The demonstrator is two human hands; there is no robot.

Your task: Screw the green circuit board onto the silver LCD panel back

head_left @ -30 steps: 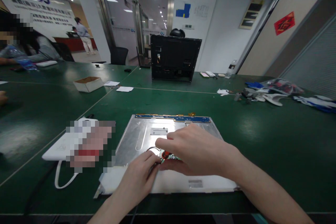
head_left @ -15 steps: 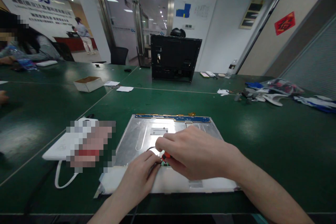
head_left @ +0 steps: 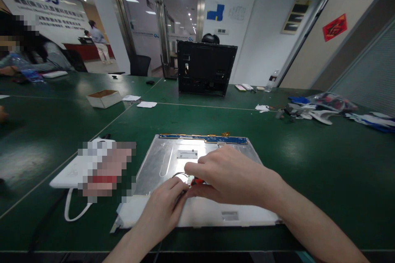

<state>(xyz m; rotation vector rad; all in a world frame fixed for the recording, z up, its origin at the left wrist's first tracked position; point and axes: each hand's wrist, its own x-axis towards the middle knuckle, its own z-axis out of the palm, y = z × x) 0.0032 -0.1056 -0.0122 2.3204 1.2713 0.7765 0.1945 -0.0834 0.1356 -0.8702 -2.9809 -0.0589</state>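
Both hands pinched on a small connector and cable at the near edge of the bare LCD panel.

Right hand (head_left: 234,178) has thumb and fingers closed on a small red-tipped part (head_left: 196,181); can't tell if it's a plug or a tool tip. Left hand (head_left: 163,209) pinches the thin black cable (head_left: 178,175) right beside it. Panel (head_left: 168,160) lies metal back up on the green tabletop (head_left: 308,160), blue driver strip (head_left: 202,138) along the far edge, white device with strap (head_left: 69,172) just left of it. Risks, as I judge them: pulling on the cable instead of the plug could tear wire from crimp; an angled pull could bend the pins or lift the socket; a slip could drive the tip into the thin back sheet; the right palm pressing on the panel could stress the glass underneath.
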